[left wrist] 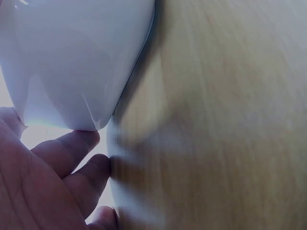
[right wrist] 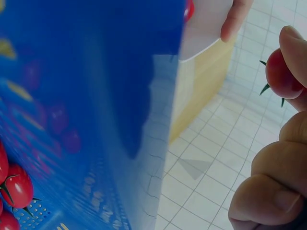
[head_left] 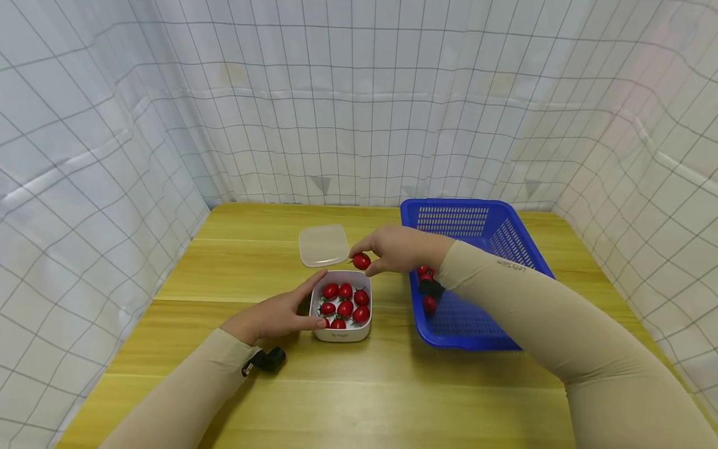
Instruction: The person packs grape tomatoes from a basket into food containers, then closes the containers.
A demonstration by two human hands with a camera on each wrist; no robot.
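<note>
A cherry tomato [head_left: 361,261] with a green stem is pinched between the thumb and a finger of my right hand [head_left: 394,249], just above the far right corner of a white container [head_left: 342,335]. In the right wrist view the tomato [right wrist: 283,75] shows its green sepals, and the other fingers are curled. Several red cherry tomatoes [head_left: 344,308] lie inside the container. My left hand [head_left: 280,315] holds the container from its left side, thumb over the near rim. In the left wrist view its fingertips touch the white wall [left wrist: 72,72] near the table.
A blue perforated basket [head_left: 471,342] stands at the right, with more cherry tomatoes [head_left: 429,304] along its left side, partly hidden by the right wrist. Behind the container a clear lid [head_left: 323,245] lies flat on the wooden table [head_left: 359,399]. White gridded curtains [head_left: 359,125] enclose the table.
</note>
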